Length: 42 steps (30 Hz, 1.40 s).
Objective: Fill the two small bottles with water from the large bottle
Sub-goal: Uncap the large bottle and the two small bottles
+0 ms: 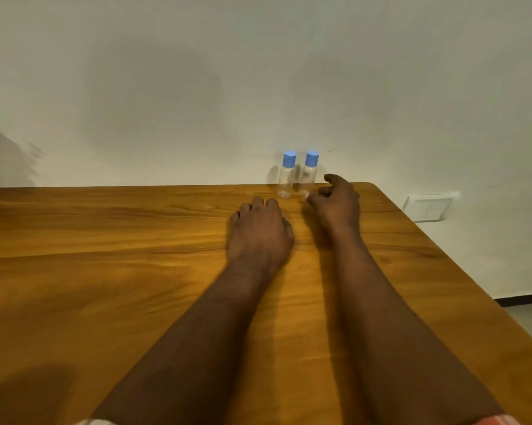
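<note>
Small bottles (286, 176) are sitting capped, seemingly empty, at twelve o'clock; right hand (335, 200) beside them and left hand (258, 231) are lying loosely open, gripping nothing. All the filling is waiting; large bottle unseen.

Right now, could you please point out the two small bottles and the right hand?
left small bottle (286, 176), head view, on its clear body.
right small bottle (308, 173), head view, on its clear body.
right hand (339, 202), head view, on its back.

Single head-worn view, looking forward and down over the table (136, 240), facing the wall (197, 87)
</note>
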Available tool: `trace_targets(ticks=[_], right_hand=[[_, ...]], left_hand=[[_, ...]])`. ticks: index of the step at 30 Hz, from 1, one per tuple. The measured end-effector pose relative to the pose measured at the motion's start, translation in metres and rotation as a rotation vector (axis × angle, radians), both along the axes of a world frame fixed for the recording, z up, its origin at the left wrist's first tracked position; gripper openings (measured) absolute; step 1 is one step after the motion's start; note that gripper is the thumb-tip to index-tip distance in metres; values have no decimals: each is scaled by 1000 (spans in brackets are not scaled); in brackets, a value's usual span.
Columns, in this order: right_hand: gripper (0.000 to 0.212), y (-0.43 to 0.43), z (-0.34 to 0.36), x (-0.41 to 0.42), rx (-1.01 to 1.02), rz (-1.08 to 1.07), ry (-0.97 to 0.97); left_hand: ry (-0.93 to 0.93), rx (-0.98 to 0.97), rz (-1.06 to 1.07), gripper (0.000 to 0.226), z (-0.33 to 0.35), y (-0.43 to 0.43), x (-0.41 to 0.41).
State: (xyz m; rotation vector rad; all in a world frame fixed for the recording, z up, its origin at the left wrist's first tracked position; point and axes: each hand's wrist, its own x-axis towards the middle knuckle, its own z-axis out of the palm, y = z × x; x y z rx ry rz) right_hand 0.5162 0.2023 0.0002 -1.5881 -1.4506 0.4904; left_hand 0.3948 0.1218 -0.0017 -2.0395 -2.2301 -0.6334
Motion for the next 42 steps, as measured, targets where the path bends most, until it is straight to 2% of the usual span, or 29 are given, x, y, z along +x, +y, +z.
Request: trace_targets(ticks=[6, 10, 15, 23, 32, 42], right_hand=[[70, 31, 3, -5, -11, 32, 19], [52, 31, 3, -4, -1, 39, -28], [46, 4, 5, 1, 33, 36, -35], [35, -74, 6, 3, 30, 69, -7], [28, -189, 1, -6, 4, 101, 22], [18, -303, 4, -48, 16, 273, 104]], left_hand=[[20, -2, 89, 40, -2, 25, -2], [41, 7, 105, 41, -1, 23, -1], [63, 21, 91, 36, 3, 8, 1], [-15, 6, 12, 34, 2, -42, -6], [-63, -46, -19, 38, 3, -150, -24], [-61, -24, -75, 37, 8, -264, -53]])
